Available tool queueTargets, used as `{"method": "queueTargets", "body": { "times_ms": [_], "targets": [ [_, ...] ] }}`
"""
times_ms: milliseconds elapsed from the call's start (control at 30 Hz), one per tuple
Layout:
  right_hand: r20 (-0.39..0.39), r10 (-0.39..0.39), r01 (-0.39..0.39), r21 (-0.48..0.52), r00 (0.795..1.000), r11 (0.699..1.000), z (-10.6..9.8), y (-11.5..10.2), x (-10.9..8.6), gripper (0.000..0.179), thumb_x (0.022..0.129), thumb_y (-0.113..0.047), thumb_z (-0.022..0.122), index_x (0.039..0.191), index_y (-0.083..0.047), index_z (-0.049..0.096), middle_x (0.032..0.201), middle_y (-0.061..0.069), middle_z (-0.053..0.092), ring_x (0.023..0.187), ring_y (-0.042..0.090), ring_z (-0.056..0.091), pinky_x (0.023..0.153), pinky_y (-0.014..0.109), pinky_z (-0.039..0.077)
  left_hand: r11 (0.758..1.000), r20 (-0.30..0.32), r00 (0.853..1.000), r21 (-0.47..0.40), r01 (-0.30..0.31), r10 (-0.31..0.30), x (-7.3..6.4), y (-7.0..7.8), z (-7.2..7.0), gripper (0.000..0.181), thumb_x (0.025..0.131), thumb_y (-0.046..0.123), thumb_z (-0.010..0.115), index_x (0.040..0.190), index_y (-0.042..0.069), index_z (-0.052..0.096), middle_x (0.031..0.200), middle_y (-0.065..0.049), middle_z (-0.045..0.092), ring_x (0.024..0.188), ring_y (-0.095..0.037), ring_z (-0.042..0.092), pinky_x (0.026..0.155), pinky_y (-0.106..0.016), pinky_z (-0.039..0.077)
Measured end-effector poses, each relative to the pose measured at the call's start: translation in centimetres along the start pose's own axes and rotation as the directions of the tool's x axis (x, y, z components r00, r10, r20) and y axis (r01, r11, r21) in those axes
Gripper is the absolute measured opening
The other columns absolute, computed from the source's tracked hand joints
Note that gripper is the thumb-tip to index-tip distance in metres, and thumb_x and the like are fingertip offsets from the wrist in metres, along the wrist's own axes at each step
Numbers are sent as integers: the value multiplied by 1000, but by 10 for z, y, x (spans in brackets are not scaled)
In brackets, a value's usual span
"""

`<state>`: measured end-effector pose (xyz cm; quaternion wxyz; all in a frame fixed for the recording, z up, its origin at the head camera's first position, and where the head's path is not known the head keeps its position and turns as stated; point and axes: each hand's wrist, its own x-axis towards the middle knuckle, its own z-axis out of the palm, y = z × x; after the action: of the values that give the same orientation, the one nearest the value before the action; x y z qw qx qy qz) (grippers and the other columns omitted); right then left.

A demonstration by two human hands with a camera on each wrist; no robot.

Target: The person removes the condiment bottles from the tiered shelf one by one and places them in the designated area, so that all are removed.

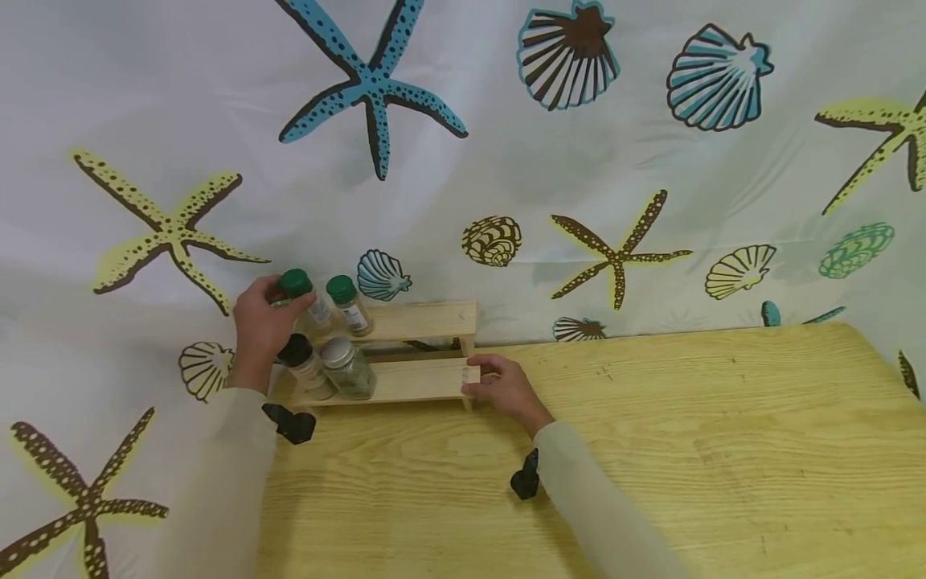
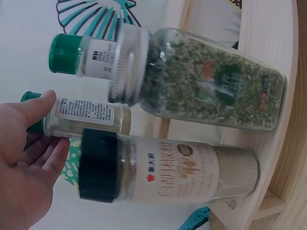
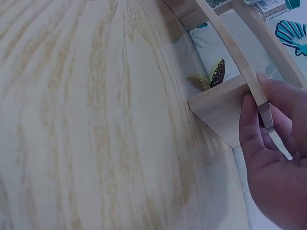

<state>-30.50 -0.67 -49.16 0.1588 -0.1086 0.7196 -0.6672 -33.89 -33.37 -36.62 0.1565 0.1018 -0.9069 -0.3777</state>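
Observation:
My left hand pinches a green-capped spice jar by its cap, thumb on one side and fingers on the other. This jar is at the left end of the upper tier of a small two-tier wooden rack. Beside it stands a second green-capped jar. On the lower tier, a black-capped jar of pale powder and a silver-lidded jar of dried herbs stand side by side. With thumb and fingers, my right hand grips the right end of the lower shelf board.
The rack stands on a wood-grain table, near its back left edge. Directly behind hangs a white cloth printed with starfish and shells, which also runs along the left side. The table extends to the right and towards me.

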Motion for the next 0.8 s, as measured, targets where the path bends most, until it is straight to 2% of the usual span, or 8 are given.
{"method": "queueTargets", "body": {
  "times_ms": [100,200,333,467,633,800],
  "targets": [
    [-13,4,-4,-6,1000,1000,1,0,0,47,86,-7,68,130,3,53,114,25,51,84,12,59,77,40,54,1000,-6,1000,-7,-19,19,-2,7,-6,64,89,38,64,137,0,45,131,-22,54,123,-35,50,100,-49,46],
    [-15,11,-11,-8,1000,1000,1,0,1,47,86,-7,68,130,1,53,115,26,51,85,13,59,78,41,54,998,-32,998,-27,-49,48,-5,13,-12,60,88,37,66,133,3,50,126,-16,57,120,-28,52,98,-40,49],
    [-39,2,-2,0,999,1000,3,17,12,48,85,-9,70,130,-2,55,111,21,54,85,13,60,78,40,55,996,-56,996,-46,-77,75,-12,23,-23,55,86,37,69,128,5,54,119,-9,57,115,-21,54,96,-30,51],
    [-67,5,-5,-3,998,1000,4,30,19,46,84,-11,72,128,-6,58,106,12,55,89,16,62,76,37,56,994,-35,994,-49,-102,100,-20,32,-30,59,85,40,69,130,6,53,121,-9,57,115,-20,54,99,-32,50],
    [-75,22,-23,-3,997,1000,4,28,20,45,85,-10,71,127,-6,58,107,12,55,91,17,63,78,38,57,986,-1,986,-25,-165,165,-34,48,-37,59,84,43,69,130,10,54,120,-6,57,112,-13,55,98,-29,51],
    [-77,20,-19,13,997,1000,6,27,19,47,85,-10,71,129,-4,56,111,16,53,94,22,63,81,42,56,971,51,971,-59,-232,235,-55,62,-38,54,85,34,71,130,9,54,117,-3,57,107,-3,54,94,-21,52]
  ]
}}
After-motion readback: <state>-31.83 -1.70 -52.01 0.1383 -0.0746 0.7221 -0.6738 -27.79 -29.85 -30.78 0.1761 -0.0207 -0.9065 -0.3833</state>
